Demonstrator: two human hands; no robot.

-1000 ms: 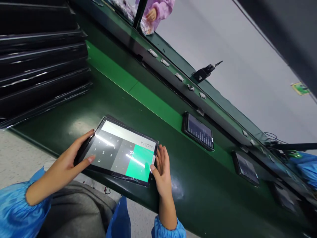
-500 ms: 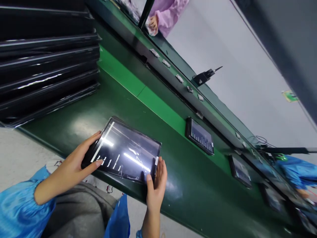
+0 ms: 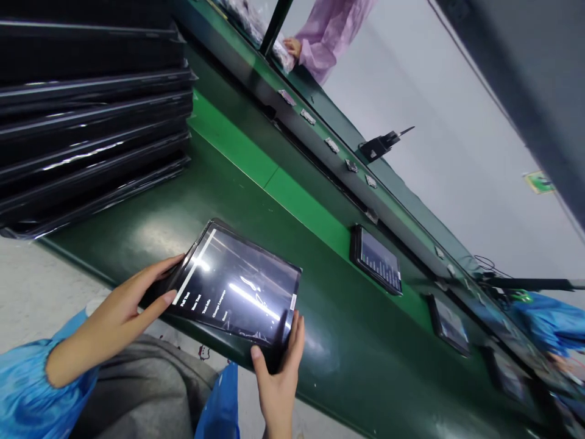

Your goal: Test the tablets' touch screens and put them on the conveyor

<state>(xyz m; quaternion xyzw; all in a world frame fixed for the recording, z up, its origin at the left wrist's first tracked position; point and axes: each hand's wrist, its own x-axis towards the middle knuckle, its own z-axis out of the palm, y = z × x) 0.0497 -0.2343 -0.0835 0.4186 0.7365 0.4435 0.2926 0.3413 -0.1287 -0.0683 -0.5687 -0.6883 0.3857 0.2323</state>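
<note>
Both loosely curled, left hand (image 3: 122, 310) and right hand (image 3: 280, 377) hold a glossy rectangular tablet (image 3: 240, 285).

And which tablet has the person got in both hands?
The nearest tablet, with "Change Language" on its screen: the left hand holds one end, the right hand the other. The other tablets lie farther along the bench.

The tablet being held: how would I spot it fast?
Find the long green bench, then the black stack at the picture's left. Below and right of it is the tablet, between the left hand and right hand. Unlike the next tablet along, it has hands holding it.
</note>
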